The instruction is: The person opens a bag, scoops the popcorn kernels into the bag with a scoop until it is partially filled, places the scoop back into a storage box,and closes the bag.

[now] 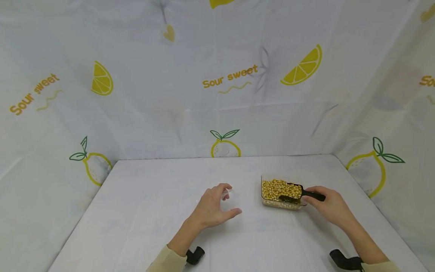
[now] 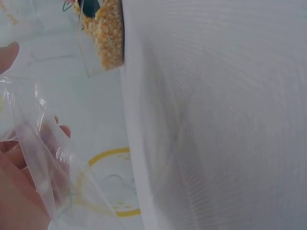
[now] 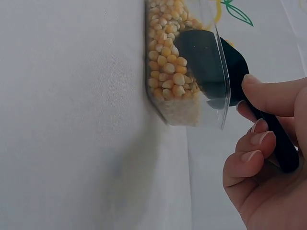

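Right hand (image 1: 327, 206): I'm pinching the black scoop (image 1: 306, 192) by its handle | its head is sitting among yellow corn kernels (image 1: 276, 189) in the clear container (image 1: 282, 206) on the table (image 1: 136, 211) | left hand (image 1: 212, 209): my thumb is standing apart from curving fingers, a clear plastic bag (image 2: 57, 167) touching them; whether they're pinching it, I cannot tell

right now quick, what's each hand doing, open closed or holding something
Left hand: partly curled, holding clear plastic.
Right hand: closed, holding a black scoop by its handle.
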`<state>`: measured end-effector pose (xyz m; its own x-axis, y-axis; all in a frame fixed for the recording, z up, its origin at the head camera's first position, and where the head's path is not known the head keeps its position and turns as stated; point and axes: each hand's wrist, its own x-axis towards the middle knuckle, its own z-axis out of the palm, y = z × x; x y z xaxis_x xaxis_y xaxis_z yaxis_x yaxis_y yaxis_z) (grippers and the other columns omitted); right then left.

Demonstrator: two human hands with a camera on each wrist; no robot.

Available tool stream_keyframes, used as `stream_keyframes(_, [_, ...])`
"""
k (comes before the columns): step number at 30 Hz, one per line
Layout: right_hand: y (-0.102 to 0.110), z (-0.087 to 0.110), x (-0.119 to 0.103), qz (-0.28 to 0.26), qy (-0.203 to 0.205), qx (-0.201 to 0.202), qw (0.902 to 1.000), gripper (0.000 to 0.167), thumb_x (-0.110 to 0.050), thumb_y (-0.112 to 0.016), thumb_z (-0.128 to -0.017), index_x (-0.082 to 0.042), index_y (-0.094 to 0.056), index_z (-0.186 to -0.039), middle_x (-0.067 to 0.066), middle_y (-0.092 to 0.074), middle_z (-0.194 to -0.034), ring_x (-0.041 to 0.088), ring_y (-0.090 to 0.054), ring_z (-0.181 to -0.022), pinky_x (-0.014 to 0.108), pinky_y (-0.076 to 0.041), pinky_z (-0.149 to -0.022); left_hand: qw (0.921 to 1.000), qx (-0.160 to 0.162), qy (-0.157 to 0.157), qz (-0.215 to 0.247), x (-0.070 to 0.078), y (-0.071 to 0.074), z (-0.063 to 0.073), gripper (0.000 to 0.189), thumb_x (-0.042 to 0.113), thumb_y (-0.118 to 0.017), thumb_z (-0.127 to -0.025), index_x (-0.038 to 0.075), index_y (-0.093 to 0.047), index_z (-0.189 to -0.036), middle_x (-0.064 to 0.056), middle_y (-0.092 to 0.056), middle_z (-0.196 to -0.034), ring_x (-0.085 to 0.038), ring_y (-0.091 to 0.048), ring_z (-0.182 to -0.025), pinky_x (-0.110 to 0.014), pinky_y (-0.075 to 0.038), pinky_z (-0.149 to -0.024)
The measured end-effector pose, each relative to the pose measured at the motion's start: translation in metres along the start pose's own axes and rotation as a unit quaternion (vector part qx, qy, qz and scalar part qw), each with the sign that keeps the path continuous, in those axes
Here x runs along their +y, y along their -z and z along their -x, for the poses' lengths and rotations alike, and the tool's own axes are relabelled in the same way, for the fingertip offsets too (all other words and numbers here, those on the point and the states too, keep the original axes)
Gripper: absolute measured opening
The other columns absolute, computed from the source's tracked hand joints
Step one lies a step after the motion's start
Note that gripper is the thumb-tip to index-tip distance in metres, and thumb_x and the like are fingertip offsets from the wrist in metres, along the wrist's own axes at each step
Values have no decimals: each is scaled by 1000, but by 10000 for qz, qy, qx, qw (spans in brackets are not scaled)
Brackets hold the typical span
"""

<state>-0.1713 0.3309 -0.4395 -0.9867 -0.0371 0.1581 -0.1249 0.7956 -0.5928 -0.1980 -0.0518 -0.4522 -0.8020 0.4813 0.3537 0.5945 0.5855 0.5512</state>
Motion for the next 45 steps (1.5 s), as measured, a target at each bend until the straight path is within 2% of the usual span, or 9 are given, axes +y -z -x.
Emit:
stream_keyframes(8, [3, 2, 6, -283, -127, -46, 9995, 45, -34, -69, -98, 3, -67, -123, 31, -63, -125, 53, -55, -117, 60, -51, -85, 10000, 17, 43, -43, 0, 1, 1, 65, 47, -78, -85, 9, -55, -131, -6, -64, -97, -26, -60, -86, -37, -46, -83])
stream_keyframes(11, [3, 3, 9, -479, -281, -78, 9984, 46, -35, -69, -98, 3, -67, -124, 30, -62, -126, 49, -57, -116, 49, -54, -80, 10000, 30, 44, -34, 0, 2, 1, 64, 47, -78, -85, 10, -55, -131, -5, -64, -96, -26, -60, -86, -37, -46, -83])
stream_keyframes(12, [2, 3, 10, -579, -369, -96, 9976, 47, -35, -70, -98, 3, -67, -125, 29, -63, -125, 45, -60, -109, 44, -55, -76, 10000, 31, 43, -31, 0, 2, 1, 64, 48, -78, -85, 10, -55, -131, -5, -64, -96, -26, -61, -86, -37, -46, -83])
stream_keyframes(15, [0, 4, 12, -999, -675, -217, 9925, 51, -35, -70, -98, 4, -63, -130, 22, -67, -101, 30, -62, -80, 33, -49, -61, 10000, 19, 60, -32, 0, 1, 1, 64, 49, -77, -85, 11, -55, -131, -5, -64, -97, -25, -60, -86, -36, -45, -83])
stream_keyframes(17, [-1, 4, 13, -1315, -856, -291, 9872, 54, -35, -71, -97, 5, -60, -132, 13, -62, -81, 21, -54, -63, 32, -45, -55, 10000, 16, 65, -29, -1, 1, 1, 64, 49, -77, -85, 11, -55, -131, -5, -64, -97, -25, -60, -86, -36, -45, -83])
stream_keyframes(19, [-2, 4, 13, -1557, -973, -353, 9824, 57, -35, -71, -97, 6, -57, -134, 6, -52, -68, 18, -46, -55, 34, -42, -53, 10000, 12, 80, -22, -1, 1, 1, 64, 49, -77, -85, 11, -55, -131, -5, -64, -97, -25, -60, -86, -36, -45, -83])
stream_keyframes(26, [-4, 3, 13, -1681, -968, -311, 9805, 59, -38, -71, -97, 6, -57, -134, 4, -50, -69, 18, -47, -58, 35, -41, -54, 9999, -19, 107, -30, 0, 2, 1, 64, 49, -77, -85, 10, -55, -132, -5, -65, -97, -24, -60, -87, -37, -45, -84])
stream_keyframes(31, [-4, 1, 12, -1769, -858, -261, 9801, 57, -35, -70, -98, 6, -56, -136, 5, -51, -71, 18, -47, -59, 36, -41, -54, 9999, -27, 110, -25, 0, 2, 0, 67, 49, -77, -85, 7, -55, -132, -6, -65, -97, -24, -60, -87, -38, -46, -85])
stream_keyframes(45, [2, 0, -3, -1882, -443, -117, 9811, 51, -30, -69, -99, 6, -57, -133, 5, -52, -70, 17, -47, -59, 36, -40, -53, 10000, -12, 80, 35, -1, 1, 0, 67, 48, -78, -84, 7, -55, -132, -6, -66, -98, -24, -62, -89, -39, -46, -86])
